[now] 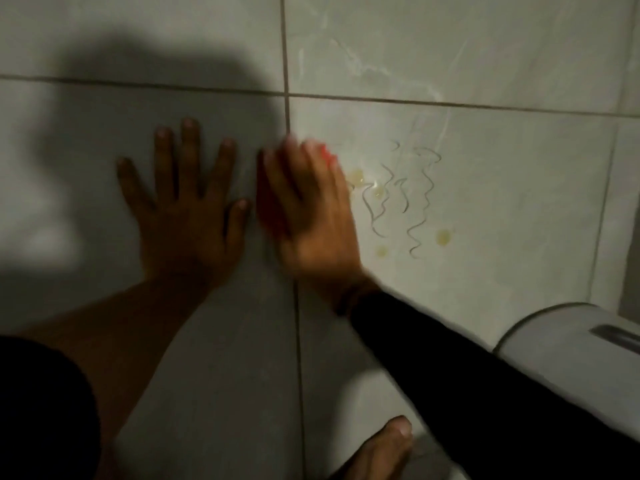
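Observation:
My left hand [187, 202] lies flat on the grey floor tile [214, 341] with its fingers spread, holding nothing. Just to its right, my right hand [311, 216] is blurred by motion and presses flat on a red pad [272, 209]. The pad shows at the thumb side and again past the fingertips. Thin dark squiggly marks [408, 199] and a few yellowish drops [443, 236] sit on the tile to the right of this hand. My right arm wears a black sleeve [450, 368].
Dark grout lines [294, 341] cross between the hands. A white rounded fixture [571, 344] with a metal slot juts in at the lower right. A bare foot [384, 448] rests at the bottom edge. A large shadow covers the upper left tiles.

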`<state>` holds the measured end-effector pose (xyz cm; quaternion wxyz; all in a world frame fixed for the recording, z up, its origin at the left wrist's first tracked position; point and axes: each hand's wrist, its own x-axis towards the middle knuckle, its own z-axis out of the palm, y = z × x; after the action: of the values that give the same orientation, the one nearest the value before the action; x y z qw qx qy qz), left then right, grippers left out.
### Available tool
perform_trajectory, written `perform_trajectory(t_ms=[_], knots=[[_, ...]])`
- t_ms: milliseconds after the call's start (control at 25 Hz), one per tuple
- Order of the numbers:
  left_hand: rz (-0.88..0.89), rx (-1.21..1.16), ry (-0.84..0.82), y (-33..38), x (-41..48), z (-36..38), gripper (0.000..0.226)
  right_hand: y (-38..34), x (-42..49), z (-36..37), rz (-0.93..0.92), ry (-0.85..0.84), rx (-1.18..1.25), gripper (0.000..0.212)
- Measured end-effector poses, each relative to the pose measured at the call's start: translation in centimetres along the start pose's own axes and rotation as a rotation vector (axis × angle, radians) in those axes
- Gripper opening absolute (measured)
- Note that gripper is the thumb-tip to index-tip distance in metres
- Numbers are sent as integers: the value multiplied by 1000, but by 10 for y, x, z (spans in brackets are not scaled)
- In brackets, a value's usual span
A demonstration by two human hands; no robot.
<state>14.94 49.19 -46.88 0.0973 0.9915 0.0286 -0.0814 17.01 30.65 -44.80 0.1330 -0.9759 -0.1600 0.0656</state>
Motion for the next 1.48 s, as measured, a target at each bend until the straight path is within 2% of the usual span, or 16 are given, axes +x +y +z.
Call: perform_trajectory(t_ms=[120,280,320,400,480,520,640,760,840,920,1000,1080,1200,1280,1360,1480], knots=[[14,5,-5,-1,0,3,76,21,-65,-13,-32,-142,-78,67],[16,11,-3,-5,2,13,77,15,-19,9,278,68,7,75],[16,-10,-11,-5,2,14,77,1,-37,17,246,56,48,75],[6,-38,-25,-6,1,12,77,-24,-123,20,36,-159,53,84],[-3,-35,-30,-5,0,12,77,0,-193,0,-62,-280,-45,88],[7,-35,-20,-4,-1,13,77,21,-201,-3,-17,-273,-68,80],[59,-46,12,-7,2,17,76,43,-161,-1,457,-100,-12,71],[80,-114,46,-11,-1,21,75,4,-188,11,464,-74,-58,77],[62,-120,46,-11,-1,22,75,-5,-226,3,486,-149,-157,59],[58,-110,47,-10,-1,23,75,25,-218,-10,758,-177,-115,54],[74,-114,60,-11,-1,23,76,65,-166,-13,959,-40,13,65],[87,-125,53,-11,1,23,76,75,-120,-9,850,69,-2,67],[44,-136,25,-6,-1,17,74,58,-142,-8,525,-114,-15,69],[36,-131,-3,-5,-2,15,74,83,-157,-26,599,-156,33,74],[29,-144,-2,-3,-2,13,74,131,-112,-37,753,-12,26,72],[29,-126,-6,-2,1,12,76,151,-34,-39,629,68,-12,74]])
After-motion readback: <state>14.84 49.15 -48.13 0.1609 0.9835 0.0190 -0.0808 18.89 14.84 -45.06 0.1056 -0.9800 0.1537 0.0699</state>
